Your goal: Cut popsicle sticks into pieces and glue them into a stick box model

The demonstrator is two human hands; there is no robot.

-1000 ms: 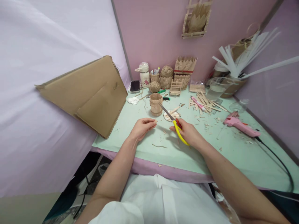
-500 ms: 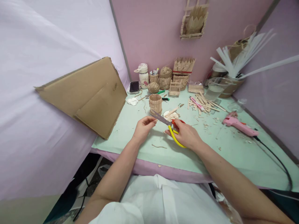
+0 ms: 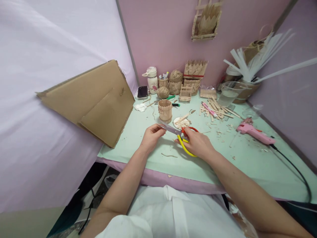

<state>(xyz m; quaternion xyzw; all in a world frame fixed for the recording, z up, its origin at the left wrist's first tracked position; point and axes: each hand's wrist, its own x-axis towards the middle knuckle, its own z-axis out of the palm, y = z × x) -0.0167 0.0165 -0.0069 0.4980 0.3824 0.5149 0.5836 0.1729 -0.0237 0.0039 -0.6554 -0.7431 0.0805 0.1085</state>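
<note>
My right hand (image 3: 196,142) grips a pair of scissors (image 3: 172,129) with one red and one yellow handle, blades pointing left. The blade tips reach my left hand (image 3: 153,135), whose thumb and fingers are pinched together. Whatever lies in that pinch is too small or too hidden to make out. Just beyond the blades stands a small cup of wooden sticks (image 3: 165,111). To its right, a round white lid (image 3: 181,122) holds wood scraps and a stick. A short piece of twine (image 3: 169,155) lies on the table in front of my hands.
A pink glue gun (image 3: 256,132) with a black cord lies at the right. Loose craft sticks (image 3: 219,110) are piled behind it. A cardboard sheet (image 3: 99,102) leans at the left. Twine balls (image 3: 162,93) and a white bottle (image 3: 152,81) stand at the back.
The scissor blades have come together and tilted slightly lower near my left fingertips. My left hand has hardly moved.
</note>
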